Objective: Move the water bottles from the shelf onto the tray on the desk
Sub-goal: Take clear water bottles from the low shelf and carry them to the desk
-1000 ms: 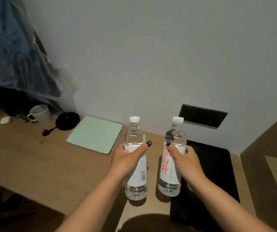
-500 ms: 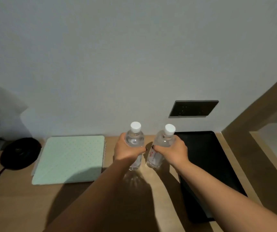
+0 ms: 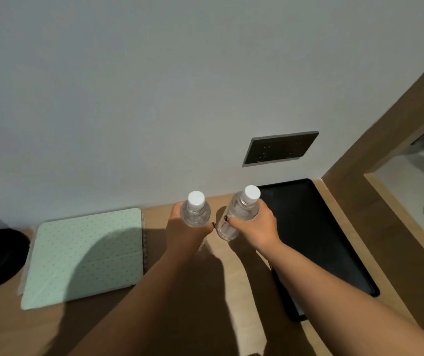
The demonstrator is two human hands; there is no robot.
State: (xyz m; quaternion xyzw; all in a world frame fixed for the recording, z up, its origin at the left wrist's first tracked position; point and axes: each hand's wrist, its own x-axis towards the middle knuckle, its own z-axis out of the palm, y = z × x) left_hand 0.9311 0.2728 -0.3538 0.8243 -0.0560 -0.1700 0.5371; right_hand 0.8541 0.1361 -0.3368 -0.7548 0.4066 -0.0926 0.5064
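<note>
Left hand [image 3: 187,231] gripping left bottle [image 3: 195,210], right hand [image 3: 258,228] gripping right bottle [image 3: 239,214]

both my forearms are bare, no sleeves, watch or bands in view. my left hand [image 3: 187,232] and right hand [image 3: 259,227] carry dark polish on the thumbnails; other nails are hidden.

Both bare forearms reaching forward, left hand [image 3: 189,231] and right hand [image 3: 257,227] side by side, each grip closed
</note>
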